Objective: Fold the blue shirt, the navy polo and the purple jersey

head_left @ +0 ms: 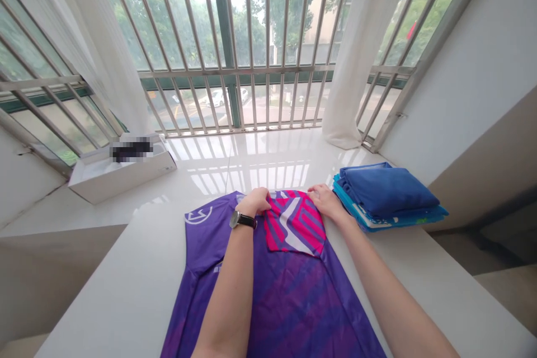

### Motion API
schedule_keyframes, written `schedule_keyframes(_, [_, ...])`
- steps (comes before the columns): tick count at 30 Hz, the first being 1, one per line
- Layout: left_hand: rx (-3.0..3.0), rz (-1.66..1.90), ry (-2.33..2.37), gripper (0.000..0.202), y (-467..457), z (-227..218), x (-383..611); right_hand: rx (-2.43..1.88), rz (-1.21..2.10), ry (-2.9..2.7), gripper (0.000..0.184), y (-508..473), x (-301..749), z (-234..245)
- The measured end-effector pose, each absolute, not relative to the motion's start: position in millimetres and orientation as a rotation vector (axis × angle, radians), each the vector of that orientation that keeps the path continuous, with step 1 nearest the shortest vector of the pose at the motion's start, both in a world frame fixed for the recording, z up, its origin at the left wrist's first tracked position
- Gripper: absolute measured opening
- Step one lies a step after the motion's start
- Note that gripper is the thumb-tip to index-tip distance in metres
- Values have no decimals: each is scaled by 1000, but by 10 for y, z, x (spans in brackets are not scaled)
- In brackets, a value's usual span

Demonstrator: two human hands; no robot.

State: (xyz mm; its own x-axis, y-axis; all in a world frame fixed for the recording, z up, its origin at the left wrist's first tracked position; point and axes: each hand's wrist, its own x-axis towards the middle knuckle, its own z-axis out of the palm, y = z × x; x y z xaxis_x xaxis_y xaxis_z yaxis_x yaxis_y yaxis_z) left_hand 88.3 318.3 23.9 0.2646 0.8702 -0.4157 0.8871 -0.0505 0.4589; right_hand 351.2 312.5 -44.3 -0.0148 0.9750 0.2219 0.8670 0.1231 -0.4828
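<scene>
A purple T-shirt [289, 302] lies spread on the white table, its body running toward me. One sleeve, a pink one [296, 224] with white and purple stripes, is folded inward over the shirt's body. My left hand [255, 201], with a black-strapped watch on the wrist, is closed on the fabric near the collar, at the sleeve's left edge. At the folded shoulder corner, my right hand [324, 200] has its fingers closed on the shirt's edge. The other sleeve [205, 232], purple with a white round logo, lies out to the left.
Right of the shirt sits a stack of folded blue clothes [386, 193]. An open white box [126, 170] holding a blurred dark item stands on the sill at left. White curtains [348, 67] hang before the barred window [251, 45] behind the table [121, 285].
</scene>
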Motion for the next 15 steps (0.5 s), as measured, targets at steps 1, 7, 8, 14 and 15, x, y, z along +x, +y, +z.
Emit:
schedule_keyframes(1, [1902, -32, 1582, 35, 3189, 232, 874, -1783, 290, -1934, 20, 3141, 3532, -449])
schedule_keyframes(7, [1940, -39, 1560, 38, 3212, 217, 880, -1818, 239, -1979, 17, 3156, 3591, -473])
schedule_keyframes(8, [1951, -41, 1555, 39, 3210, 216, 886, -1829, 222, -1973, 18, 3157, 3593, -479])
schedule_keyframes(14, [2058, -12, 1556, 37, 3220, 185, 912, -1890, 122, -1940, 19, 3122, 3584, -517])
schedule_keyframes(15, [2084, 3, 1566, 36, 3223, 180, 916, -1892, 109, -1941, 19, 3111, 3580, -518])
